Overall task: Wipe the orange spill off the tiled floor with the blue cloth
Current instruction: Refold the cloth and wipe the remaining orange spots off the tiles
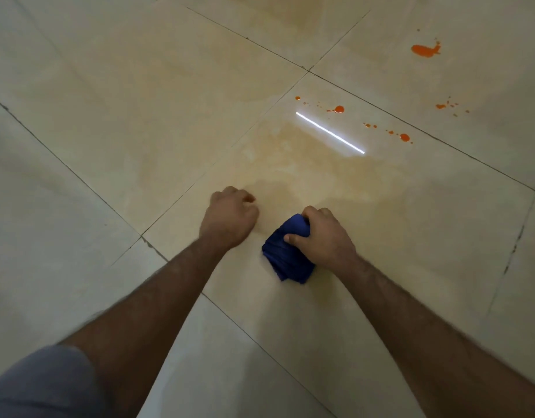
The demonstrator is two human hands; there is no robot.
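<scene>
My right hand (322,236) grips a bunched blue cloth (286,257) pressed on the beige tiled floor (109,131), just below the middle of the view. My left hand (230,218) is closed in a fist beside it, to the left, with nothing in it. Orange spill marks lie farther away: a large blot (426,50) at the top right, a drop (338,109) near a white light reflection, small drops (404,137) to its right and a few specks (441,106) farther right. A faint orange smear (290,164) spreads on the tile ahead of my hands.
Dark grout lines (224,27) cross the floor diagonally. A bright white reflected light strip (329,132) lies on the glossy tile between the drops. A grey sleeve (40,387) shows at the bottom left.
</scene>
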